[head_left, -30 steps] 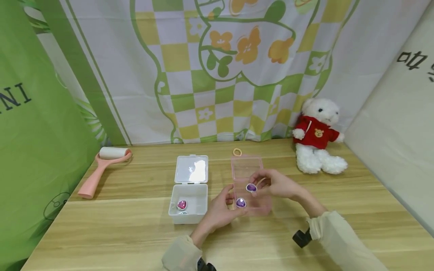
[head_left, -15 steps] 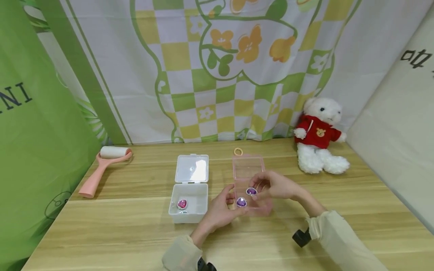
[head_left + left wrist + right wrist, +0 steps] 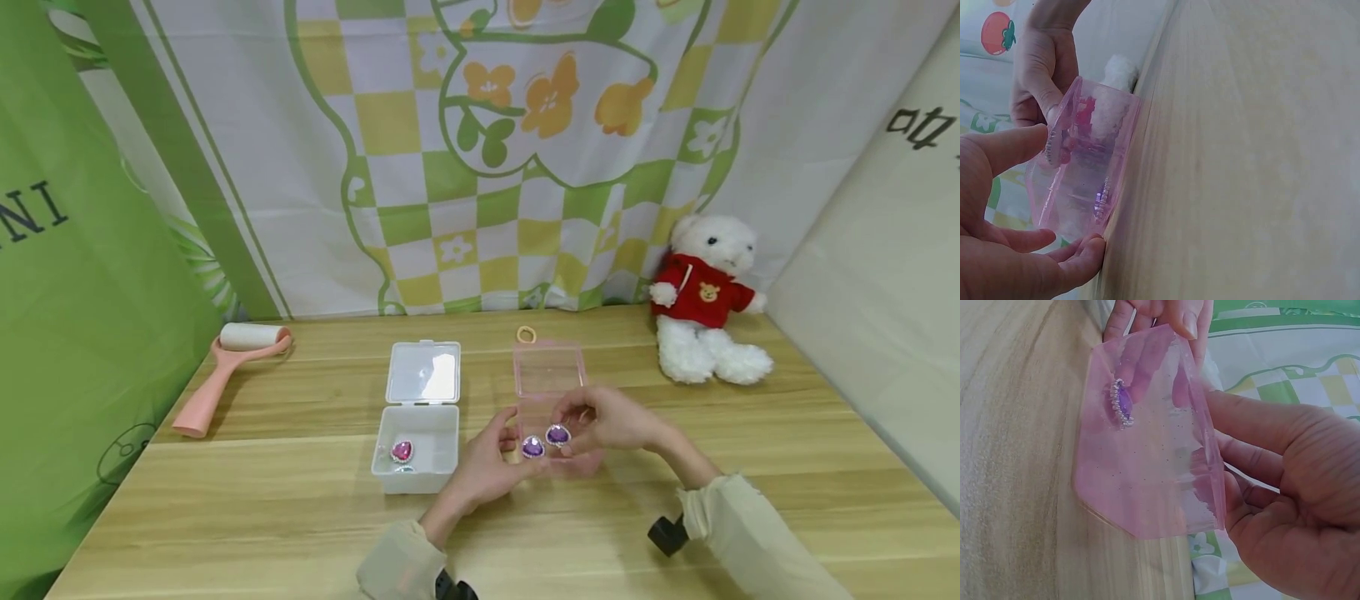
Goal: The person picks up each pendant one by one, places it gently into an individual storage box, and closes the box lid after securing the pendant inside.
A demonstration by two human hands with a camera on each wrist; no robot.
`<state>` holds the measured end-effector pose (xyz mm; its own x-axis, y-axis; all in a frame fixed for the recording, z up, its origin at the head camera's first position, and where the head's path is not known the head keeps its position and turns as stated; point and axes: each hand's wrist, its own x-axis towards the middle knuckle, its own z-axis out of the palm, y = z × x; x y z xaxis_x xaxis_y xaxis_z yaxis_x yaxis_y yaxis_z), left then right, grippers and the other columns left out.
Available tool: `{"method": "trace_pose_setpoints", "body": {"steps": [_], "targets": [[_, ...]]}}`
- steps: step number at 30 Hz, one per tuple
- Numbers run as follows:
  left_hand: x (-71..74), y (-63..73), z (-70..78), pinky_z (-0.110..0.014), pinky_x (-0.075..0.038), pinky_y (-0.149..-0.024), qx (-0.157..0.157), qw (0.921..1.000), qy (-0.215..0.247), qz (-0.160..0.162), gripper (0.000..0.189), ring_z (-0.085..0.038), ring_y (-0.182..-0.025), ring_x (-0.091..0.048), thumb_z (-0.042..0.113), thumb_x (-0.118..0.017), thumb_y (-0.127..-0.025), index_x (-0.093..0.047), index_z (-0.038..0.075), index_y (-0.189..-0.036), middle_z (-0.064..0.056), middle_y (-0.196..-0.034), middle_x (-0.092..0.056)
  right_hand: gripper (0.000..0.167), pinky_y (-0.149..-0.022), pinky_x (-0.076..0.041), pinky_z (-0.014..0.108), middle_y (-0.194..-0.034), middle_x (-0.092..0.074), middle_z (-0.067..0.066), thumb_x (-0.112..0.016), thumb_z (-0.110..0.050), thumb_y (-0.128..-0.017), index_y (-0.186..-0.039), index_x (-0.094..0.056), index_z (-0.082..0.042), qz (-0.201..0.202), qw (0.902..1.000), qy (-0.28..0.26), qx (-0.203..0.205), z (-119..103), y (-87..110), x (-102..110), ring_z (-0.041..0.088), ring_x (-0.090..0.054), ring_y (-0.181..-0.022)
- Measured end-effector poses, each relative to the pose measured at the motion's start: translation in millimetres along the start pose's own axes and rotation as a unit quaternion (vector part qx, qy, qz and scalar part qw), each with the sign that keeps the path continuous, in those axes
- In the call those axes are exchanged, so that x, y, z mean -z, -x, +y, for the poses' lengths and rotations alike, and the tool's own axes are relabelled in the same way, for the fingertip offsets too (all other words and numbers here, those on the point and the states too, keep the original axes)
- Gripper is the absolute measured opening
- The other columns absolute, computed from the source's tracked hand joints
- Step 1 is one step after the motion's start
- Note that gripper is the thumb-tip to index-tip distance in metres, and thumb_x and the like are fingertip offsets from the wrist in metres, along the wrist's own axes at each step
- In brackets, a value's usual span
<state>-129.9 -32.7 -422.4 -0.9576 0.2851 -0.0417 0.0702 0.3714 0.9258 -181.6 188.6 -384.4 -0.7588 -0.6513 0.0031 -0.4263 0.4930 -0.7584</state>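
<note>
The right hand (image 3: 615, 419) pinches a purple gem (image 3: 558, 434) between thumb and bent fingers, a narrow gap set by the gem itself, over the pink box (image 3: 581, 464); whether the gem is just above the rim or slightly below it, I cannot tell. The left hand (image 3: 491, 457) is bent round the box's near left corner, thumb at the near wall and fingers along the left one, apparently to steady it. A second purple gem (image 3: 533, 447) lies in the box, left of the right fingertips and close by the left thumb. The step in hand looks like placing the held gem beside that one; the next move would call for a short lowering and a gentle loosening of the pinch, with the left hand keeping the box from sliding. Room within the walls is tight: the lying gem bounds the right fingertips on the left, and the box's right wall runs beneath that hand. The lid (image 3: 549, 370) is laid back beyond both hands, so upward seems the safest way out. Left of the left hand, the white box (image 3: 416, 483), holding a pink gem (image 3: 402, 452), limits sideways travel; right of the right hand, the table (image 3: 757, 442) offers more room.
</note>
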Motion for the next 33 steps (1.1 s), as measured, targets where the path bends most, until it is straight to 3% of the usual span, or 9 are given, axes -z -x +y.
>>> {"method": "trace_pose_setpoints", "body": {"steps": [11, 17, 22, 33], "targets": [[0.3, -0.8, -0.3, -0.048, -0.046, -0.095, 0.007, 0.9999, 0.014, -0.003, 0.085, -0.032, -0.110, -0.055, 0.024, -0.081, -0.076, -0.036, 0.002, -0.145, -0.020, -0.124, -0.058, 0.033, -0.071, -0.050, 0.026, -0.088, -0.064, -0.002, -0.083, -0.006, -0.068, -0.098, -0.068, -0.004, 0.003, 0.9986, 0.052, 0.008, -2.0, 0.3, -1.8, 0.019, -0.058, -0.081], [-0.2, -0.6, -0.1, -0.048, -0.045, -0.096, 0.014, 0.9997, 0.020, -0.004, 0.086, -0.032, -0.111, -0.054, 0.025, -0.081, -0.076, -0.036, 0.003, -0.145, -0.019, -0.124, -0.057, 0.031, -0.076, -0.053, 0.036, -0.094, -0.067, 0.008, -0.081, -0.008, -0.073, -0.099, -0.068, -0.001, 0.010, 0.9981, 0.059, 0.018, -3.4, 1.4, -3.3, 0.024, -0.061, -0.087], [-0.5, -0.5, -0.5, -0.049, -0.045, -0.096, 0.014, 0.9996, 0.023, -0.004, 0.085, -0.032, -0.111, -0.054, 0.024, -0.081, -0.076, -0.036, 0.003, -0.145, -0.020, -0.125, -0.057, 0.032, -0.075, -0.052, 0.038, -0.095, -0.066, 0.012, -0.083, -0.012, -0.073, -0.099, -0.067, -0.001, 0.023, 0.9994, 0.024, -0.001, -3.6, 2.8, -4.4, 0.027, -0.059, -0.087], [-2.2, 1.2, -0.7, -0.049, -0.045, -0.095, 0.013, 0.9998, 0.017, -0.005, 0.084, -0.032, -0.111, -0.054, 0.027, -0.080, -0.076, -0.036, 0.004, -0.145, -0.020, -0.126, -0.057, 0.038, -0.078, -0.052, 0.025, -0.103, -0.063, 0.024, -0.078, -0.008, -0.079, -0.109, -0.062, 0.009, 0.066, 0.9927, -0.098, -0.023, 1.8, 7.5, -5.9, 0.034, -0.059, -0.093]]}}
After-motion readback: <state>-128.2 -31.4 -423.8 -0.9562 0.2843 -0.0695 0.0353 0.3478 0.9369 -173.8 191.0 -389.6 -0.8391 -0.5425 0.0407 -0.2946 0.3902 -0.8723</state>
